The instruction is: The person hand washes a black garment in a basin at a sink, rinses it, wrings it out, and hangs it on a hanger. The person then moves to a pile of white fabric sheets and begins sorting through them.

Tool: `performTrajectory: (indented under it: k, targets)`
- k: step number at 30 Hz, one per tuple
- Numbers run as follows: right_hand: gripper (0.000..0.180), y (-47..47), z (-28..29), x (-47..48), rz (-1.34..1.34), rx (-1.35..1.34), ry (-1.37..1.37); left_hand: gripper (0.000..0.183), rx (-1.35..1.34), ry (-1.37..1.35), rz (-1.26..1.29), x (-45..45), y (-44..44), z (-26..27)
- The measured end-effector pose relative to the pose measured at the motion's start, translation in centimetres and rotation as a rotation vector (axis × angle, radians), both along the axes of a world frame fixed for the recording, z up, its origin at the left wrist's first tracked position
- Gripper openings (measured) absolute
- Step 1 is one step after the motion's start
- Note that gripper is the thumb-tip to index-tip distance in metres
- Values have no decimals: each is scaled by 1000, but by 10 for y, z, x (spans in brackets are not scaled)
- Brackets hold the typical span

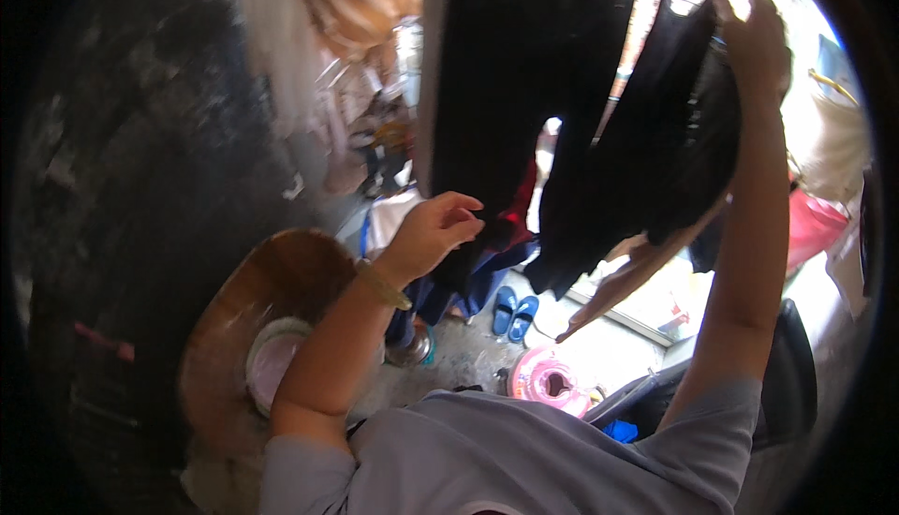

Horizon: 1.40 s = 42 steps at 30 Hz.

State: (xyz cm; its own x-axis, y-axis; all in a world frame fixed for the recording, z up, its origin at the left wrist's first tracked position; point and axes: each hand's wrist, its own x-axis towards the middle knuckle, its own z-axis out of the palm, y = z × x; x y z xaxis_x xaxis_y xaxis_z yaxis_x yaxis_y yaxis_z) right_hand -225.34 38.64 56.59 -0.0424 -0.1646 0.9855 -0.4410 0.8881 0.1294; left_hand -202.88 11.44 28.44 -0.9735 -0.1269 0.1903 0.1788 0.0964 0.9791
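Dark garments hang in front of me from above: a wide black one (513, 58) in the middle and a black one with thin straps (660, 108) to its right. My right hand (758, 37) is raised at the top right by the upper edge of the strapped garment; its fingers are against bright light, and whether they grip the cloth is unclear. My left hand (446, 227), with a bracelet at the wrist, hovers at the lower edge of the wide black garment, thumb and fingers curled near each other with nothing visible between them. Behind that garment, red cloth (520, 213) shows.
A brown wooden tub (218, 318) with a pale basin (281, 360) stands at the lower left. Blue slippers (513, 315) and a pink ring-shaped object (548, 381) are on the floor. Light-coloured cloths (281, 37) hang at the upper left, a pink bag-like thing (811, 227) at the right.
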Motion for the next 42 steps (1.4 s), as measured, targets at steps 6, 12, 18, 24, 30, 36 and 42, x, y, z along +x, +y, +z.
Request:
performTrajectory:
  k: [6, 12, 18, 24, 30, 36, 42]
  targets:
    - [33, -93, -158, 154, 677, 144, -169, 25, -21, -75, 133, 105, -31, -56]
    - [34, -157, -318, 263, 1185, 488, -950, 26, -11, -178, 255, 229, -42, -116]
    - [30, -194, -412, 379, 1381, 902, -1356, 25, 186, -386, 564, 374, -49, -180]
    - [30, -212, -443, 431, 1434, 1366, -1422, 25, 339, -549, 834, 471, -17, -194]
    - [33, -218, -480, 444, 1544, 1589, -1214, 29, 415, -581, 1065, 498, 31, -207]
    - [32, -200, -502, 434, 1519, 1840, -1102, 30, 520, -573, 1181, 485, 98, -219]
    - [30, -180, -528, 420, 1630, 1978, -1014, 27, 580, -599, 1293, 473, 148, -207]
